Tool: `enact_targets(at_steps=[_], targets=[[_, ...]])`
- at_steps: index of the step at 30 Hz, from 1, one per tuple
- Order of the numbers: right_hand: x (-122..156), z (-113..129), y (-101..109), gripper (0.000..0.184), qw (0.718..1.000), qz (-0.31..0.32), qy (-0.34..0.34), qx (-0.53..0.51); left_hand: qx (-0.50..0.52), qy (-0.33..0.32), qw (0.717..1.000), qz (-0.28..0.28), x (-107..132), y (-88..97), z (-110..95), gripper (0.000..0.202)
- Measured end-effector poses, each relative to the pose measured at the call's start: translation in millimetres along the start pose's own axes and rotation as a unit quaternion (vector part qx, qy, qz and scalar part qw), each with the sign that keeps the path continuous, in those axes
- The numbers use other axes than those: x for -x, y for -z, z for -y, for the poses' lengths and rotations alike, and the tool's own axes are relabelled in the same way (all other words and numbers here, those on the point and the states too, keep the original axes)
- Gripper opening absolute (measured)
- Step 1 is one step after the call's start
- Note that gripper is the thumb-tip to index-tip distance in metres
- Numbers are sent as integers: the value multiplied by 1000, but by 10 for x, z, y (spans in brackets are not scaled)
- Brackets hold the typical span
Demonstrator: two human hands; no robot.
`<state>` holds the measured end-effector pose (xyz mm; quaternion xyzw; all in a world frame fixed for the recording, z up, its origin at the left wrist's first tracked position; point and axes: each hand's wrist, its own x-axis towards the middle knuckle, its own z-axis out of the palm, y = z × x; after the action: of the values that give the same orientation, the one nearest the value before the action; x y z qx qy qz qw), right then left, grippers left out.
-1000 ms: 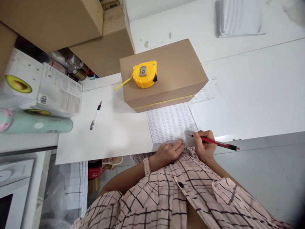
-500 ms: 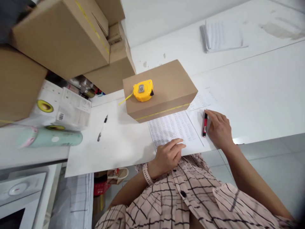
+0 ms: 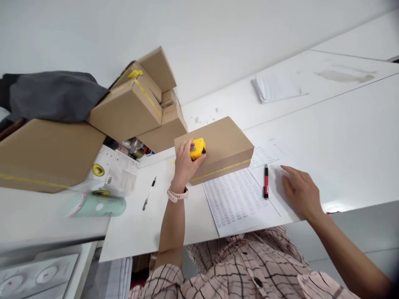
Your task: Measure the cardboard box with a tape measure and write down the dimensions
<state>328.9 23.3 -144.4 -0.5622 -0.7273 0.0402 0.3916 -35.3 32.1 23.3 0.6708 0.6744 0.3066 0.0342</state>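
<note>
My left hand grips a yellow tape measure at the left end of a brown cardboard box; a short bit of yellow blade pokes out left of the fingers. The box stands on the white table, partly over printed sheets covered in rows of figures. My right hand rests on the table with its fingers apart, holding nothing. Just left of it lies a red and black pen, not touched by the hand.
A second pen lies on the left of the table. Further left are a mint-green bottle, a white carton with avocado pictures and stacked cardboard boxes under a dark cloth. Folded papers lie at the back.
My left hand has moved from the table's front edge up to the box and taken hold of the tape measure. My right hand has shifted away from the red pen. The view has tilted up.
</note>
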Motion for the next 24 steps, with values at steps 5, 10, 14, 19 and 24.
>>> enact_targets(at_steps=[5, 10, 14, 19, 24], targets=[[-211, 777, 255, 24, 970, -37, -65, -232, 173, 6, 985, 1, 252, 14, -192, 71], [-569, 1526, 420, 49, 775, 198, -171, -576, 269, -34, 957, 106, 606, 69, -479, 80], [-683, 1702, 458, 51, 733, 256, -208, -595, 273, -1, 953, 131, 711, 159, -497, 80], [-1005, 1560, 482, 43, 762, 219, -206, -574, 305, 53, 948, 79, 649, 353, -286, 80], [-1715, 1113, 275, 35, 770, 57, -218, -597, 277, 135, 949, -65, 399, 637, 246, 74]])
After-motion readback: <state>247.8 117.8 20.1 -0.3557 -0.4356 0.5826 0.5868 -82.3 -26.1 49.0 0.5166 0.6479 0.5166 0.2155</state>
